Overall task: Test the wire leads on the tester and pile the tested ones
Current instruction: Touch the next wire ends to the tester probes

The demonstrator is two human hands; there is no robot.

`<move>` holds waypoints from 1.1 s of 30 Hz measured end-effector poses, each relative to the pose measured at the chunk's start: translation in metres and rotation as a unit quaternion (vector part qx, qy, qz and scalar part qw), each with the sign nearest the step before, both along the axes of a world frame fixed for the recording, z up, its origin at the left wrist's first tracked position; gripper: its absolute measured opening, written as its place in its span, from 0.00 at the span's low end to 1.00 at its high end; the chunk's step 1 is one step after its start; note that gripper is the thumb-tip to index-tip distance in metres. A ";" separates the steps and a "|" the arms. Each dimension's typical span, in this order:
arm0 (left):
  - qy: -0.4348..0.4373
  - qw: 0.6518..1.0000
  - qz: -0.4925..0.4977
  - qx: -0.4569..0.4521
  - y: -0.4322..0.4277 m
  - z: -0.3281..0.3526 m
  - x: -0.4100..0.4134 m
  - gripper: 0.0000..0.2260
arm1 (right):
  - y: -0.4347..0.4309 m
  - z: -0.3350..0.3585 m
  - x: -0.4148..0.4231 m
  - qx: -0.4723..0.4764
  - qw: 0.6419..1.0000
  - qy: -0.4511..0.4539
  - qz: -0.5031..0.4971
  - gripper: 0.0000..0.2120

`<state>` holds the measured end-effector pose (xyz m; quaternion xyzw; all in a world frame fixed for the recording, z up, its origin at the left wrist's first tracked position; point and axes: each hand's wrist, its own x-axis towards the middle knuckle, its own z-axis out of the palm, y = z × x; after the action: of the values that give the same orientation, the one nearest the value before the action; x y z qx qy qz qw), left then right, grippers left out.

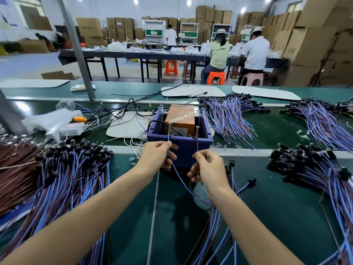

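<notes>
Thin blue-and-brown wire lead (177, 175), seemingly light and limp; left hand (156, 155) and right hand (208, 167) each pinch one strand near its tip, just before blue plastic tester box (187, 147).

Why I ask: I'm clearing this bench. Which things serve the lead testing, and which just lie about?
In use: left hand pinching thin blue wire lead; right hand pinching thin brown wire lead; blue plastic tester box; heaped piles of leads.
Lying about: white power strip; crumpled clear plastic bag.

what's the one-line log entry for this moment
step: testing lead | left hand: pinches blue wire, tip by left screw | right hand: pinches brown wire, tip by right screw | tester: blue box
</notes>
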<state>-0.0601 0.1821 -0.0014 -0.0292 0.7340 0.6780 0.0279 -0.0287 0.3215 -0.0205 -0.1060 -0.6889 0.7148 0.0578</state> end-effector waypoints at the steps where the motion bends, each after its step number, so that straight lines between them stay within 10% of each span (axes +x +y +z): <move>1: -0.001 1.000 0.000 -0.001 0.000 0.000 0.000 0.14 | -0.001 -0.001 0.000 0.003 1.000 0.000 0.005 0.08; 33: -0.002 0.999 -0.021 -0.031 -0.003 -0.002 -0.005 0.15 | -0.006 -0.009 0.003 -0.029 1.000 0.006 0.000 0.09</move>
<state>-0.0652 0.1795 -0.0031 -0.0158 0.7549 0.6543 0.0429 -0.0257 0.3158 -0.0291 -0.1039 -0.6672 0.7352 0.0588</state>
